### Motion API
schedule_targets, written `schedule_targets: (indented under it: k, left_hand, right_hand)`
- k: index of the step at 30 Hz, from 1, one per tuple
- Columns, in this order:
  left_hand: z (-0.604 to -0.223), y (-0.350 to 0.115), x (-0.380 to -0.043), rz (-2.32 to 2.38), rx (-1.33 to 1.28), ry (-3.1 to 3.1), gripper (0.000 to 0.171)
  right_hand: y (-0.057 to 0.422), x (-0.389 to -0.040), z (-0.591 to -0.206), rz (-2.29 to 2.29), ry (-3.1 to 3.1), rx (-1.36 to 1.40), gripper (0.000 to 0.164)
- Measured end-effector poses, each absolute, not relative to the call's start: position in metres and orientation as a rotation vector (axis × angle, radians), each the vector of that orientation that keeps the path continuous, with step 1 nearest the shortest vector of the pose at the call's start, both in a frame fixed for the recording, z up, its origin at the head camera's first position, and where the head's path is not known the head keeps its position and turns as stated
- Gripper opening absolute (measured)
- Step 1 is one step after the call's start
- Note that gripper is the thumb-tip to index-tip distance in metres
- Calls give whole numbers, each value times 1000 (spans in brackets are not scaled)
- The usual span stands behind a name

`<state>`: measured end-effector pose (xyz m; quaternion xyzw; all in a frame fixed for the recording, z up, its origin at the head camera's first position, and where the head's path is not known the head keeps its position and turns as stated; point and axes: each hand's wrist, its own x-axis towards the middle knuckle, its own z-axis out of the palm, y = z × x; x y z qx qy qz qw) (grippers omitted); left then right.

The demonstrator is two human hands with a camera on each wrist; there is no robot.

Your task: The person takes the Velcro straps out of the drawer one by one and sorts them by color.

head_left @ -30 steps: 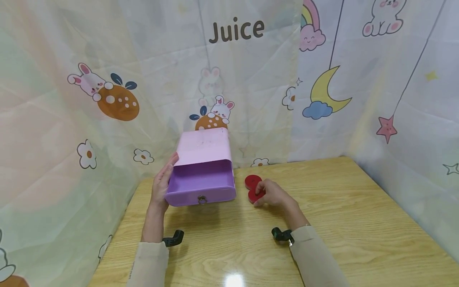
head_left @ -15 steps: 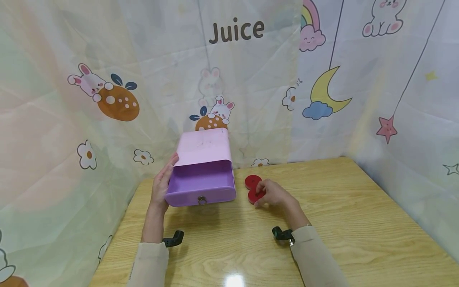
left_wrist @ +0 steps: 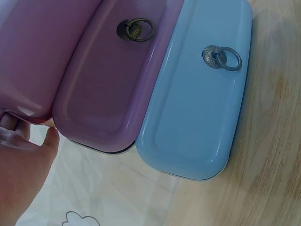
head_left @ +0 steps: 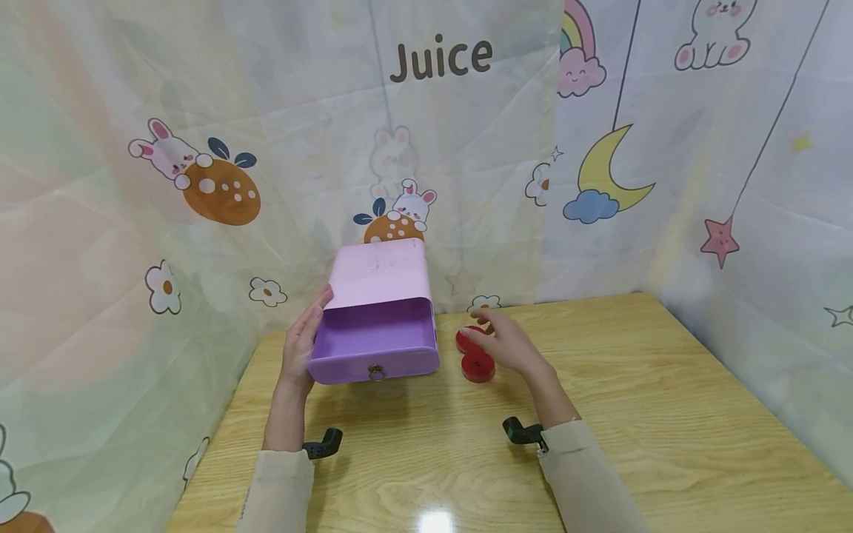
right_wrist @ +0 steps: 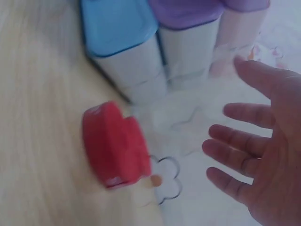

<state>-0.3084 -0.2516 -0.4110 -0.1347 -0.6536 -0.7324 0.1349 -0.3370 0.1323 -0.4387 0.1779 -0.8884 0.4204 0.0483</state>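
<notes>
A small chest of drawers with a pink top [head_left: 380,274] stands upright at the back of the table. Its top purple drawer [head_left: 376,363] is pulled out, with nothing inside. In the left wrist view, a closed purple drawer [left_wrist: 108,80] and a closed blue drawer [left_wrist: 197,94] sit below it. My left hand [head_left: 303,348] rests against the chest's left side, fingers extended along it. Right of the chest lies a red piece [head_left: 477,366] shaped like two joined discs. My right hand [head_left: 509,342] hovers over its far end, fingers spread and holding nothing in the right wrist view.
A wooden table [head_left: 633,400] lies under everything. Close behind and at both sides hang printed cloth walls [head_left: 466,185]. Black wrist cameras [head_left: 324,443] jut inward from both wrists.
My right hand has let go of the red piece's near disc and lifted away, its fingers spreading. The red piece stays on the table. My left hand and the chest are still.
</notes>
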Motion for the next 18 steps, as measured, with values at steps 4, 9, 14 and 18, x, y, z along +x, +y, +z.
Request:
schedule_targets:
  k: [4, 9, 14, 18]
  left_hand:
    - [-410, -252, -308, -2120, -391, -1897, 53]
    - [-410, -252, -308, -2120, -396, -1888, 53]
    - [-410, -251, -308, -2128, -397, -1881, 53]
    - [-410, -251, -308, -2129, -389, -1887, 53]
  right_hand:
    - [128, -330, -423, 1259, -2628, 564, 61]
    - [122, -319, -404, 1203, -2555, 597, 61]
    - [114, -306, -388, 1187, -2463, 675, 55]
    - [107, -294, -378, 1141, -2399, 742, 49]
